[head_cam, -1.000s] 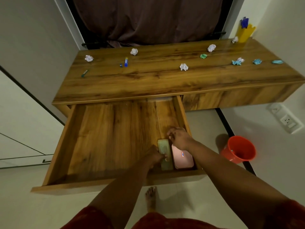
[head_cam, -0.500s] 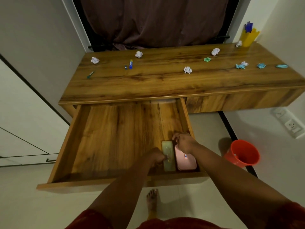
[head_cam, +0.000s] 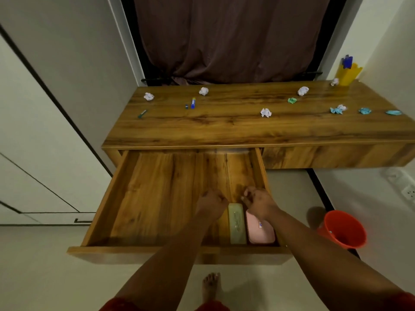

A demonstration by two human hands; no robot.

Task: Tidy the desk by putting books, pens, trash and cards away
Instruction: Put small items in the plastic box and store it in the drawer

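The desk's left drawer is pulled out. A green case and a pink case lie side by side in its front right corner. My left hand hovers at the green case's far end, its fingers loosely curled and holding nothing. With nothing in its loose fingers either, my right hand is over the far end of the pink case. On the desktop lie a blue pen, a teal pen and several crumpled papers, such as a white ball and a green ball.
A yellow pen holder stands at the desk's back right corner. An orange bucket sits on the floor right of the drawer. My bare foot is below the drawer front. A dark curtain hangs behind the desk.
Both hands have let go of the cases and lifted toward the back of the drawer. The two cases stay put in the corner.
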